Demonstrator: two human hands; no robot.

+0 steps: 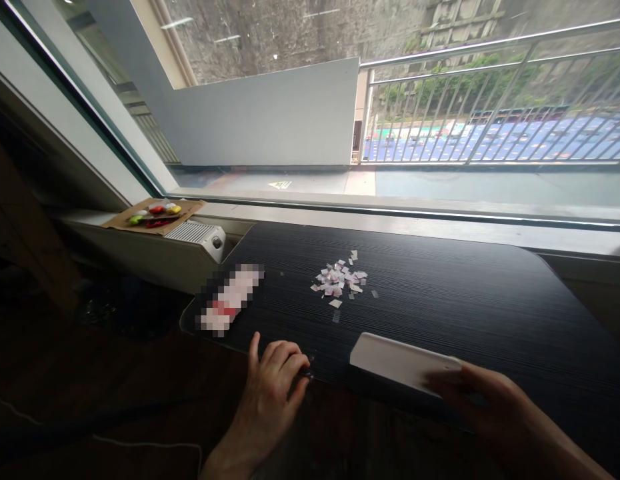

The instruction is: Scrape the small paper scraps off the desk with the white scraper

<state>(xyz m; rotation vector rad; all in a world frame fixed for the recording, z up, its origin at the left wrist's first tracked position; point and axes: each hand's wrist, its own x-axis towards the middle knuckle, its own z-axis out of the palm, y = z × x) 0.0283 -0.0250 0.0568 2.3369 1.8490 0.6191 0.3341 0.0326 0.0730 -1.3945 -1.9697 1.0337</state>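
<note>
My left hand (277,377) is at the table's front edge, little finger stretched out and the other fingers curled toward the thumb. Between thumb and forefinger is something small, dark or clear, which I cannot make out. My right hand (483,393) grips the right end of a white, flat, tray-like piece (403,360), held tilted over the front edge; the fingers behind it are partly in shadow. Beyond both hands, a loose heap of small paper scraps (337,279) lies on the black table (440,287). A few clear bits lie around the heap.
A pixelated pale and red item (230,301) lies at the table's left end. Past it, a piece of cardboard (185,212) with colourful small things rests on a white radiator (203,239). A large window (270,180) runs along the back.
</note>
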